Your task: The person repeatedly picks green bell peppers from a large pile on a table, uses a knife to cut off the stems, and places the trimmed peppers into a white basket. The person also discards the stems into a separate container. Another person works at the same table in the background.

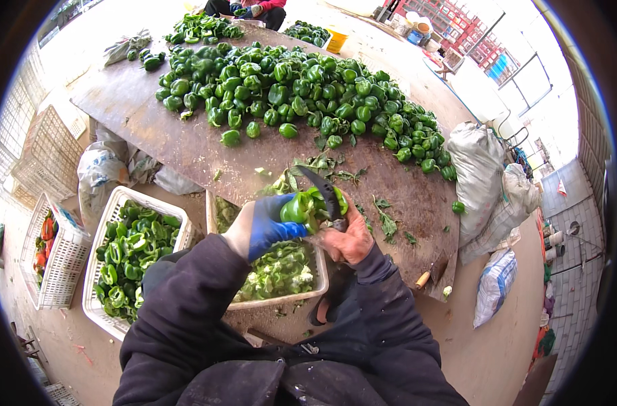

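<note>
A green bell pepper, opened up, is held between both hands above a crate. My left hand, in a blue-palmed glove, grips it from the left. My bare right hand holds a knife with a dark curved blade, its tip pointing up and left, and its fingers touch the pepper's right part. Beneath the hands, a white plastic crate holds pale pepper cores and scraps. Beyond them, a large heap of whole green bell peppers covers much of the brown table.
At left stand a crate of cut green peppers and another crate with red and green ones. A wooden-handled tool lies at the table's near right corner. White sacks lean at right. Another person sits beyond the table.
</note>
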Available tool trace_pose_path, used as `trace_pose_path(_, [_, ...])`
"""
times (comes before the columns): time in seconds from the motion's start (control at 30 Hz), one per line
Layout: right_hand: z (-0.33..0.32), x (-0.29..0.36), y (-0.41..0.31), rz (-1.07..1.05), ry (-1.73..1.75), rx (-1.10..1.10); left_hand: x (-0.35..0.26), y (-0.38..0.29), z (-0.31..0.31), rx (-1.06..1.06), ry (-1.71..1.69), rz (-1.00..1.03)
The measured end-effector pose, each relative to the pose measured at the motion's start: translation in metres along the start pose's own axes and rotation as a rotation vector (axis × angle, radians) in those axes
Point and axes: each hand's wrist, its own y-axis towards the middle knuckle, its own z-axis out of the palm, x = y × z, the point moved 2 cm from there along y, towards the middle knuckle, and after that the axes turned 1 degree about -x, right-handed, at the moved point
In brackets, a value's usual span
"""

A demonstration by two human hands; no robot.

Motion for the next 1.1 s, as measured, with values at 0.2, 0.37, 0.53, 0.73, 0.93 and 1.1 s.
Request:
trace_pose_path(0.2, [0.000, 0.002, -0.002, 0.222, 0.487, -0.203, -0.004, -0.001, 0.003, 0.113, -0.079, -0.055])
trace_pose_path(0.37, [0.000, -0.008, 0.005, -0.075, -0.151, -0.173, 0.001, 0.000, 0.007, 0.088, -0.152, -0.018])
trace_pose_path(0.53, [0.007, -0.021, 0.009, -0.290, -0.256, -0.171, 0.017, 0.004, 0.010, -0.090, -0.130, -0.118])
trace_pose_path(0.73, [0.009, -0.017, 0.009, -0.359, -0.520, -0.178, 0.033, 0.007, 0.010, -0.091, -0.004, -0.109])
trace_pose_path(0.93, [0.008, -0.019, 0.006, -0.305, -0.605, -0.218, 0.037, 0.003, 0.014, 0.034, 0.055, -0.117])
trace_pose_path(1.1, [-0.003, -0.034, 0.013, -0.054, -0.293, -0.233, 0.034, -0.004, 0.019, 0.019, 0.302, -0.194])
